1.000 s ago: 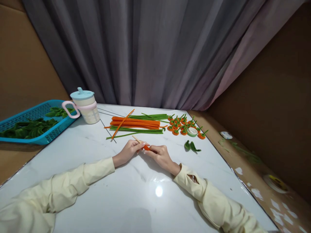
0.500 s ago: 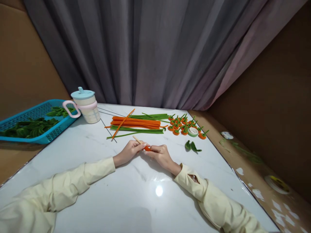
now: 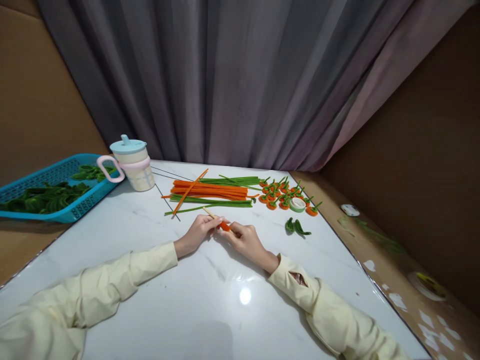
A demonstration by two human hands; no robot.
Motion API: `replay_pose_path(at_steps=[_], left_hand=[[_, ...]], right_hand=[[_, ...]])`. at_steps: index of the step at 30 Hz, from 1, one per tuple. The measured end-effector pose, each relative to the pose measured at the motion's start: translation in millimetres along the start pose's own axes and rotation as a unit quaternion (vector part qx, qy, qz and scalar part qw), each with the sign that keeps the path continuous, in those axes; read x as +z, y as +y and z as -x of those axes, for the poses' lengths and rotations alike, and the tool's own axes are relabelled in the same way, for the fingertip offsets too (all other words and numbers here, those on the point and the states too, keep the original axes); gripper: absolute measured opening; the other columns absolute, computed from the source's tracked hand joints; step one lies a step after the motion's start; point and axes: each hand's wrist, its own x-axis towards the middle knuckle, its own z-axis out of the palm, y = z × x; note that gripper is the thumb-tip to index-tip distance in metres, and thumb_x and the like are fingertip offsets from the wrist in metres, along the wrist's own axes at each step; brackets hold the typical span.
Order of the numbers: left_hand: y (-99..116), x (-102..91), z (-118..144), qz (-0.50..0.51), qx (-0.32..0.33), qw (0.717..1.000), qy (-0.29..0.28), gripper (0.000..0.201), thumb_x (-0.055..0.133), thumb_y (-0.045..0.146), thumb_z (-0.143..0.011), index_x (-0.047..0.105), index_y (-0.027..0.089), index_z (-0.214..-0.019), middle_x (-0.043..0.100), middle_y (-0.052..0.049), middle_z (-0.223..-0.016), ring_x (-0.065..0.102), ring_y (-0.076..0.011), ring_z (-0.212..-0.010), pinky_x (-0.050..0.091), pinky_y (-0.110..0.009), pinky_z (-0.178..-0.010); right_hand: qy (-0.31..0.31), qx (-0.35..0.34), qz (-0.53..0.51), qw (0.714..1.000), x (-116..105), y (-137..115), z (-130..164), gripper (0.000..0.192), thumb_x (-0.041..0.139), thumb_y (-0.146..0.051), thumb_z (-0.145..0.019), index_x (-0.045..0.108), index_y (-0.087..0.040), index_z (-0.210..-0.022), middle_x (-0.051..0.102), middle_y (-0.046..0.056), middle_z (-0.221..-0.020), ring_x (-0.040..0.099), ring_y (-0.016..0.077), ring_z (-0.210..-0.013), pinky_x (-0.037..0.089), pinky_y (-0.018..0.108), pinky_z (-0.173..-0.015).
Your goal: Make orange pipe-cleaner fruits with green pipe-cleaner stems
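Over the middle of the table, my left hand (image 3: pixel 198 233) is closed round a pale wooden stick (image 3: pixel 209 213) whose end pokes out at the upper left. An orange pipe cleaner (image 3: pixel 224 226) is wound in a tight coil about the stick, between my two hands. My right hand (image 3: pixel 248 242) pinches the coil's right end, and its fingertips partly hide it. Just beyond lie a bundle of orange pipe cleaners (image 3: pixel 221 190) and green pipe cleaners (image 3: pixel 225 203). Two curled green leaf shapes (image 3: pixel 294 226) lie to the right of my right hand.
Several small orange pieces with green stems (image 3: pixel 273 204) stand at the back right, around a roll of tape (image 3: pixel 297 204). At the left are a lidded cup (image 3: pixel 139 175) and a blue basket (image 3: pixel 77 212) of green pieces. Paper scraps (image 3: pixel 397 301) lie beyond the right edge.
Both hands have shifted slightly up and left with the stick. The right fingers have changed position at the coil, and more of the orange shows between the hands.
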Motion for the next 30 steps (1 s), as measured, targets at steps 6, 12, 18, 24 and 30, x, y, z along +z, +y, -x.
replay_pose_path(at_steps=[6, 12, 18, 24, 30], left_hand=[[-1.0, 0.6, 0.6, 0.007, -0.002, 1.000, 0.002, 0.043, 0.061, 0.048, -0.073, 0.073, 0.008, -0.082, 0.042, 0.003, -0.046, 0.034, -0.0089, -0.046, 0.022, -0.023, -0.045], [2.6, 2.5, 1.8, 0.002, 0.001, 1.000, -0.001, 0.044, 0.063, 0.050, -0.071, 0.073, 0.008, -0.077, 0.042, 0.003, -0.046, 0.034, -0.0090, -0.047, 0.021, -0.023, -0.046], [3.0, 3.3, 3.1, 0.003, 0.001, 1.000, -0.002, 0.045, 0.063, 0.052, -0.069, 0.072, 0.007, -0.074, 0.043, 0.002, -0.047, 0.033, -0.0084, -0.048, 0.021, -0.023, -0.046], [3.4, 3.4, 3.9, 0.003, 0.000, 1.000, -0.002, 0.043, 0.064, 0.051, -0.070, 0.071, 0.008, -0.071, 0.047, 0.001, -0.049, 0.035, -0.0083, -0.048, 0.022, -0.023, -0.046], [2.4, 5.3, 4.0, 0.011, -0.007, 1.000, 0.007, 0.047, 0.062, 0.051, -0.072, 0.053, 0.014, -0.045, 0.040, 0.003, -0.043, 0.033, -0.0078, -0.044, 0.022, -0.023, -0.045]], right_hand=[[0.002, -0.004, 0.026, 1.000, 2.7, 6.6, -2.5, 0.049, 0.051, -0.058, -0.081, 0.049, -0.016, -0.055, 0.038, -0.005, -0.047, 0.030, 0.0066, -0.045, 0.025, 0.020, -0.043], [-0.029, -0.023, 0.045, 0.998, -0.5, 3.3, -0.5, 0.042, 0.047, -0.048, -0.088, 0.061, -0.015, -0.066, 0.052, -0.002, -0.049, 0.038, 0.0077, -0.044, 0.028, 0.020, -0.044], [-0.058, -0.041, 0.065, 0.995, -3.4, -0.2, 1.3, 0.035, 0.045, -0.038, -0.092, 0.067, -0.015, -0.078, 0.062, 0.001, -0.057, 0.050, 0.0102, -0.047, 0.032, 0.020, -0.047], [-0.066, -0.054, 0.108, 0.990, -4.1, 2.3, 2.4, 0.029, 0.044, -0.033, -0.093, 0.066, -0.016, -0.088, 0.068, 0.004, -0.066, 0.057, 0.0121, -0.052, 0.037, 0.020, -0.051], [-0.054, -0.048, 0.181, 0.981, -2.4, 7.6, 1.1, 0.031, 0.049, -0.042, -0.090, 0.065, -0.015, -0.091, 0.070, 0.006, -0.067, 0.061, 0.0152, -0.052, 0.035, 0.022, -0.050]])
